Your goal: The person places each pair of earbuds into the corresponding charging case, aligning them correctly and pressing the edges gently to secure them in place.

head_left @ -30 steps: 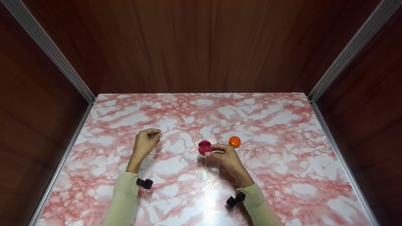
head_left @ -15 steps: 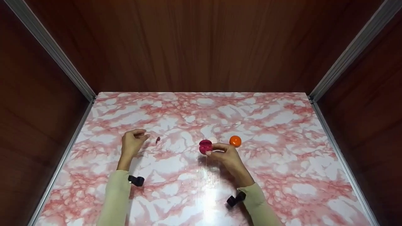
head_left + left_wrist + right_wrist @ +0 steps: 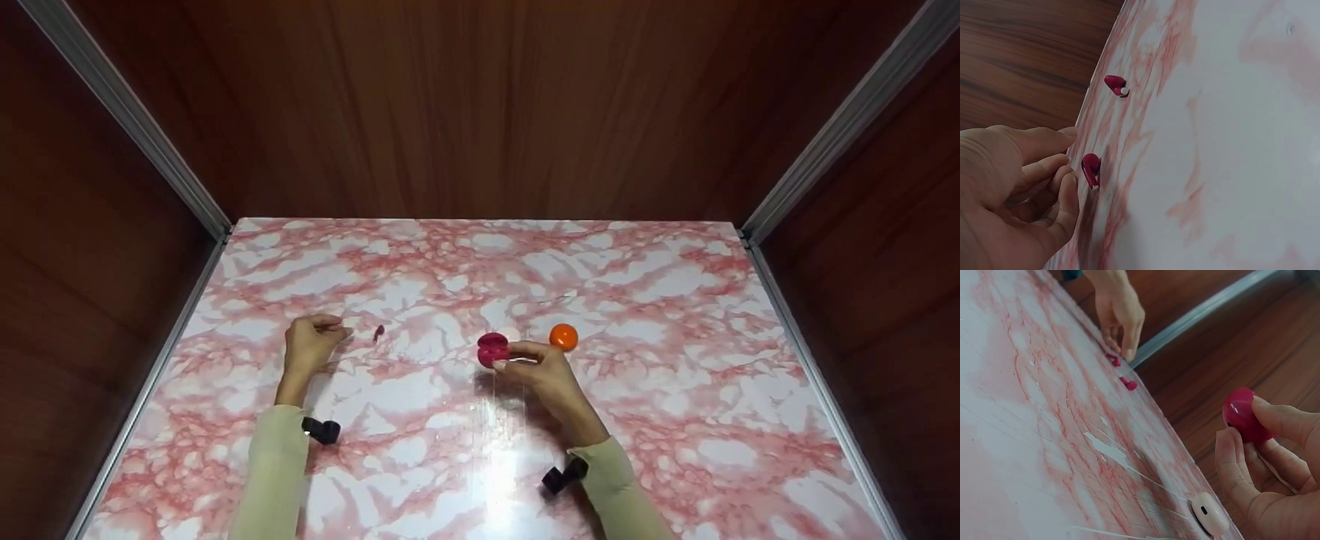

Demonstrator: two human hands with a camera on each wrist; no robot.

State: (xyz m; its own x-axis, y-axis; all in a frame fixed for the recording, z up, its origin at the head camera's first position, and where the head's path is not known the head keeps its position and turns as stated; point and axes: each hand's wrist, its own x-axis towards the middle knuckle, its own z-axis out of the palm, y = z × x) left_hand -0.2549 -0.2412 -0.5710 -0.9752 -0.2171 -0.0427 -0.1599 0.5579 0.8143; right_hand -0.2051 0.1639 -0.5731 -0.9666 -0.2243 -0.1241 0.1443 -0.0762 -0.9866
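My right hand [image 3: 544,367] pinches a crimson earbud case [image 3: 492,349] between thumb and fingers, held over the table with its lid raised. Off to the left, my left hand [image 3: 309,346] is low over the table, its fingers loosely bent. Beside its fingertips lies one crimson earbud [image 3: 1091,169], which they do not appear to grip. A second crimson earbud [image 3: 379,332] lies on the tabletop a little farther right. Both earbuds also show in the right wrist view, near the left hand [image 3: 1120,318].
A glossy orange round object [image 3: 563,337] sits just beyond the right hand. Behind the crimson case is a pale rounded case [image 3: 1210,514], lying on the pink-and-white marbled table [image 3: 675,390]. Dark wood panels [image 3: 480,112] stand around the table's back and sides.
Moving left and slightly toward the person, the left hand has uncovered an earbud on the table, then lowered a little. The right hand keeps the case nearly still.
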